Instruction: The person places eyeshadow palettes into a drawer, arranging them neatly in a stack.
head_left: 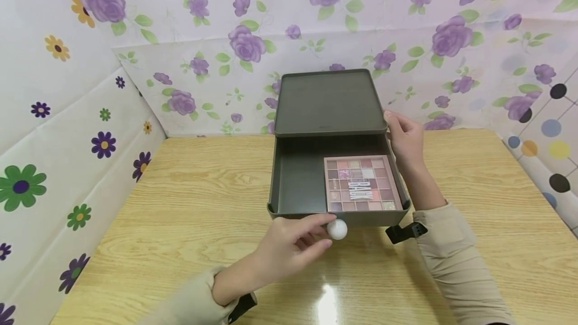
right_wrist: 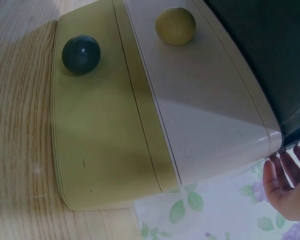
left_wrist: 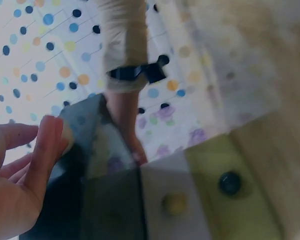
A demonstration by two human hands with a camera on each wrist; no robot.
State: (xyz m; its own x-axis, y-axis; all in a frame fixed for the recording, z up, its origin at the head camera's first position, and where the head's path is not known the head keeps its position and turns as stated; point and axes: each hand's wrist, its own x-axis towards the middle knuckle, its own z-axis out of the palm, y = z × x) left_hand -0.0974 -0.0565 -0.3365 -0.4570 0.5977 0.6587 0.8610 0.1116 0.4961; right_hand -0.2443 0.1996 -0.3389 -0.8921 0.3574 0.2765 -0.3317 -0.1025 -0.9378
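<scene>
A dark grey-green drawer (head_left: 300, 184) is pulled out from under the flat top of a small drawer cabinet (head_left: 328, 102). Inside it, on the right side, lies a pink eyeshadow palette (head_left: 361, 189). At the drawer's front my left hand (head_left: 286, 247) pinches the round white knob (head_left: 337, 229) between index finger and thumb. My right hand (head_left: 408, 147) touches the cabinet's right side, with the thumb at the top's front corner. In the right wrist view its fingertips (right_wrist: 276, 159) rest on the side wall.
Below the pulled drawer are a white drawer (right_wrist: 210, 95) with a yellow knob (right_wrist: 175, 26) and a yellow drawer (right_wrist: 102, 140) with a dark green knob (right_wrist: 81, 55). The cabinet stands on a wood-grain table (head_left: 194, 189) near a flower-print covering (head_left: 203, 19).
</scene>
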